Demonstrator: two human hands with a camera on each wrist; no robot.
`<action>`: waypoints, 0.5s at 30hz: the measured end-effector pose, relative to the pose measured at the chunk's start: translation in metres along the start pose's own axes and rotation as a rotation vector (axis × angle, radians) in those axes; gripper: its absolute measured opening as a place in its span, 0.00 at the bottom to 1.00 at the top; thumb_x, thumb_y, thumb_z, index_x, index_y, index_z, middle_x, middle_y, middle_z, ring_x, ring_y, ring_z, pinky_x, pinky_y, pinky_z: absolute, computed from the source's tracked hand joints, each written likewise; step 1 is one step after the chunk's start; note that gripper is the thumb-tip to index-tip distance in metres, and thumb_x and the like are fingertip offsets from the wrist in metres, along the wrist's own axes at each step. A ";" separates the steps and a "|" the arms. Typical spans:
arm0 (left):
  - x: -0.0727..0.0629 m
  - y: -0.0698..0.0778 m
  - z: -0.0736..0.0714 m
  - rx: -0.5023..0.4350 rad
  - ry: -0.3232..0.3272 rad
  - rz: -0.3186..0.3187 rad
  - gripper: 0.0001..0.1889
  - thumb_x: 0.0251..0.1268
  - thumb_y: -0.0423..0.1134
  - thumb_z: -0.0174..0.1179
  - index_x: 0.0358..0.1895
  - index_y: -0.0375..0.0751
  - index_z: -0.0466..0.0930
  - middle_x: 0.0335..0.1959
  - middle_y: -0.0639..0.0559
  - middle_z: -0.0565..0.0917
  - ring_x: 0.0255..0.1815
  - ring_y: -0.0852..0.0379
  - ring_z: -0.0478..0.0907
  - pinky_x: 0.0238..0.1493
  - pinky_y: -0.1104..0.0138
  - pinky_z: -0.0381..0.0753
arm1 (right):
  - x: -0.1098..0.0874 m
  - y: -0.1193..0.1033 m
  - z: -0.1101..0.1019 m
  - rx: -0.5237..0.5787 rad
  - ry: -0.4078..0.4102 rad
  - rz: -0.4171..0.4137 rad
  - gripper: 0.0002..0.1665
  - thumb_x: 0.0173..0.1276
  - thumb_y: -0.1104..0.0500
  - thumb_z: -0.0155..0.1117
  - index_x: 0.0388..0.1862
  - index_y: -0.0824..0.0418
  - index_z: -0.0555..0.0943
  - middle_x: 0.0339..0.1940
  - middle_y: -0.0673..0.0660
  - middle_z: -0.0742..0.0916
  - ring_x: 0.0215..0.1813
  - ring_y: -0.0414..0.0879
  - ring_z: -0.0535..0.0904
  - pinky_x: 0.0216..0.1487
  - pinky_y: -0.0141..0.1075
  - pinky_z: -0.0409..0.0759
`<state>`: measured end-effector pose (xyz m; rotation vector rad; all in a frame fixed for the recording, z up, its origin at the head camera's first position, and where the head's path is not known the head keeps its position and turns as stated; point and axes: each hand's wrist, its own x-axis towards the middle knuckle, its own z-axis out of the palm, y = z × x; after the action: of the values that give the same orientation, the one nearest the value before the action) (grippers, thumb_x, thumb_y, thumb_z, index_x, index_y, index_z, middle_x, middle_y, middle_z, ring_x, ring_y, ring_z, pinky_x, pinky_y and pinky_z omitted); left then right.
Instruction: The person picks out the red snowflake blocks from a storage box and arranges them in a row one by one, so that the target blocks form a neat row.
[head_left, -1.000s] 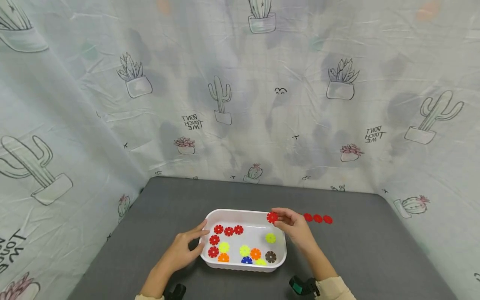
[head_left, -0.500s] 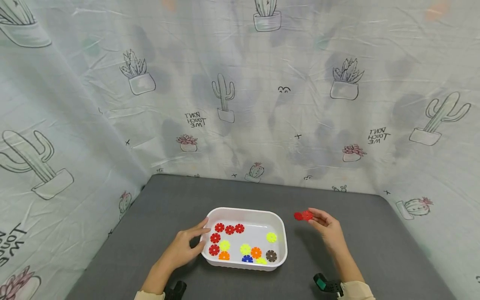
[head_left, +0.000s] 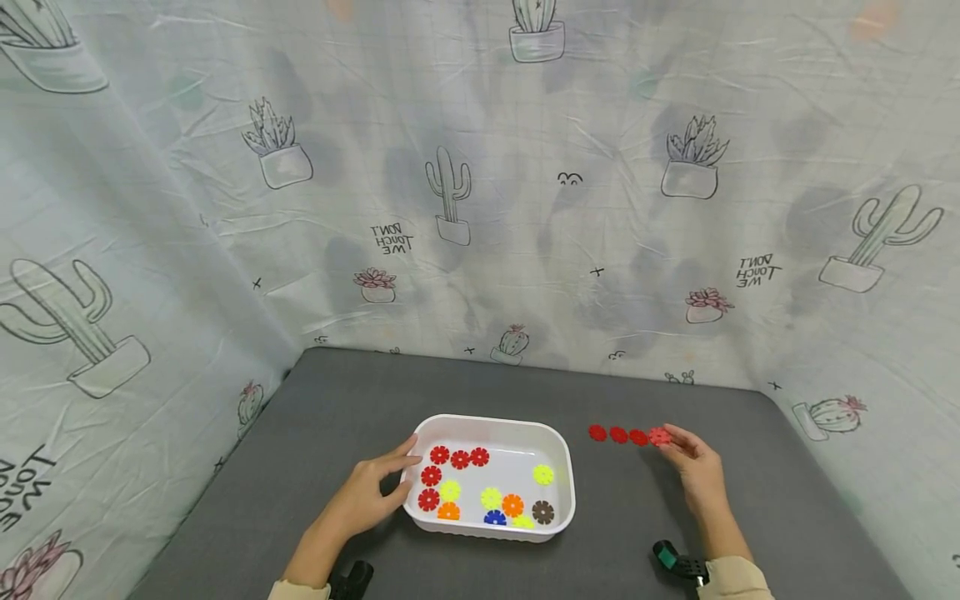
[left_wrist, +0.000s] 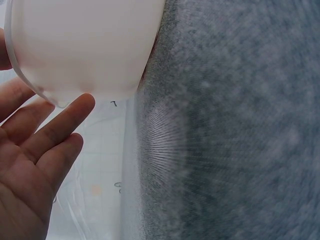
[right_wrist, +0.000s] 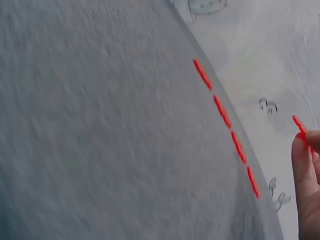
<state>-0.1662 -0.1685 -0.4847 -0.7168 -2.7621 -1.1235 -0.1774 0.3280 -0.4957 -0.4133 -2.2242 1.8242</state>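
My right hand (head_left: 701, 477) pinches a red notched plastic disc (right_wrist: 298, 123) between thumb and fingertips, above the right end of a row of flat red discs (head_left: 618, 435). In the head view the raised disc overlaps that end of the row; the right wrist view shows it apart from the discs on the table. My left hand (head_left: 367, 493) holds the left end of a white tray (head_left: 480, 533), some fingertips over its rim and others outside its wall (left_wrist: 85, 45). Inside the tray lie several red discs (head_left: 460, 459), with yellow, orange, blue and brown ones (head_left: 543, 512) nearer its front.
A dark grey cloth-covered table (head_left: 360, 383) lies under everything. Behind it and at both sides hangs a pale curtain (head_left: 510, 217) printed with cacti. Black straps with small devices (head_left: 678, 560) sit on both wrists.
My right hand has carried the red disc from above the tray rightward, past the row, to its right end. The left hand stays at the tray.
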 end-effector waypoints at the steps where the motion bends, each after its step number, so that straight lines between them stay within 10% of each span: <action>1: 0.000 0.000 0.000 -0.001 -0.001 0.001 0.20 0.59 0.35 0.60 0.57 0.40 0.80 0.68 0.49 0.70 0.64 0.48 0.72 0.59 0.48 0.73 | 0.001 0.001 -0.002 -0.004 0.018 0.010 0.29 0.66 0.65 0.60 0.64 0.74 0.68 0.35 0.31 0.80 0.39 0.24 0.76 0.40 0.18 0.76; 15: 0.000 -0.002 0.001 -0.007 -0.004 -0.011 0.19 0.60 0.36 0.60 0.56 0.41 0.80 0.68 0.50 0.70 0.64 0.48 0.72 0.59 0.47 0.72 | 0.013 0.021 -0.025 -0.100 0.111 0.097 0.27 0.66 0.67 0.58 0.64 0.73 0.69 0.27 0.27 0.77 0.34 0.22 0.72 0.36 0.17 0.72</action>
<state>-0.1667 -0.1695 -0.4865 -0.7066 -2.7703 -1.1349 -0.1793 0.3599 -0.5110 -0.6365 -2.2620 1.6955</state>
